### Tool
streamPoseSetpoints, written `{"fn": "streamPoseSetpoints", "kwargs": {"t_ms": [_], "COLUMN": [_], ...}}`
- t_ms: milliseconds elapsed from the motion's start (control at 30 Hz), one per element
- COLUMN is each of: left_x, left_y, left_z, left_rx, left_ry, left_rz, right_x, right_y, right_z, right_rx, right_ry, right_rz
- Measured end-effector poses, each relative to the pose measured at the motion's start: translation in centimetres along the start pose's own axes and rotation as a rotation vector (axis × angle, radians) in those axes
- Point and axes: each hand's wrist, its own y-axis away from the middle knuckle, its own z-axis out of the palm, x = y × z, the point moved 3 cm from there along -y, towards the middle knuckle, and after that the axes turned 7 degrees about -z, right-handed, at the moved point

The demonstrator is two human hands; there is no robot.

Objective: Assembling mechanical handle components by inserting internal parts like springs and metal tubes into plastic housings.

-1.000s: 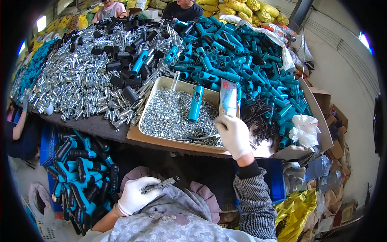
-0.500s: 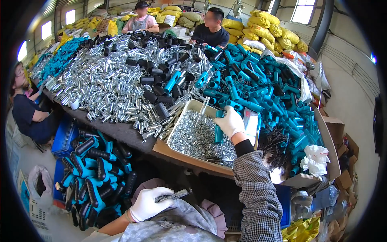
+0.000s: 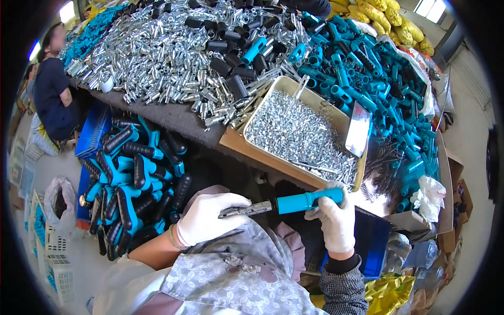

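- Firstly, my left hand (image 3: pixel 212 218), in a white glove: fingers curled narrow about a slotted silver metal cylinder (image 3: pixel 257 208), its free end pointing right.
- My right hand (image 3: pixel 336 223), likewise white-gloved: thumb and fingers closed round the right-hand end of a glossy teal tube (image 3: pixel 294 203) with a cut-out side, held nearly level.
- Between the hands: cylinder end and tube mouth, face to face; whether they touch, I cannot tell. Both pieces are in front of me, above my lap.
- Beneath: my grey apron (image 3: pixel 231 278), leaf-patterned.
- Just beyond the tube: one cream rectangular tray (image 3: pixel 336 116) on brown cardboard (image 3: pixel 252 149), bearing many small silver metal bits (image 3: pixel 294 131).
- At the tray's right end: one flat, pale rectangular slab (image 3: pixel 358 128), tilted.
- Right of the tray: dark coiled springs (image 3: pixel 383 163), tangled; near them, a crumpled white plastic bag (image 3: pixel 429 197).
- Behind the tray: a heap of teal tubing (image 3: pixel 357 68); leftward, a broad heap of shiny silver metal tubes (image 3: pixel 157 58), black sleeves (image 3: pixel 237 86) among them.
- Left, below the tabletop: a blue plastic crate (image 3: pixel 92 142) piled with teal-and-black grips (image 3: pixel 131 184).
- Farther left: a person (image 3: pixel 52 94) in a dark short-sleeved shirt.
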Motion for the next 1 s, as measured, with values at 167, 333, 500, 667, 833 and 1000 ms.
{"fn": "streamPoseSetpoints", "kwargs": {"t_ms": [167,333,500,667,833,1000], "left_x": [0.2,0.2,0.4,1.6,1.5,1.1], "left_y": [0.5,1.3,1.7,0.7,1.1,0.8], "left_z": [-0.1,1.0,2.1,1.7,2.8,3.9], "left_rx": [-0.118,-0.244,-0.311,-0.428,-0.399,-0.443], "left_ry": [-0.018,0.014,-0.126,-0.103,-0.074,-0.050], "left_rz": [0.028,0.064,0.178,0.171,0.184,0.186], "right_x": [0.6,-0.2,0.9,3.1,1.9,2.2], "right_y": [1.0,1.4,2.7,2.5,2.4,1.6], "right_z": [-1.1,0.3,2.8,2.3,2.7,2.3], "right_rx": [-0.066,-0.620,-0.819,-0.867,-0.841,-0.835], "right_ry": [0.055,0.821,0.896,0.651,0.679,0.603], "right_rz": [0.101,0.113,-0.028,0.096,0.143,0.200]}}
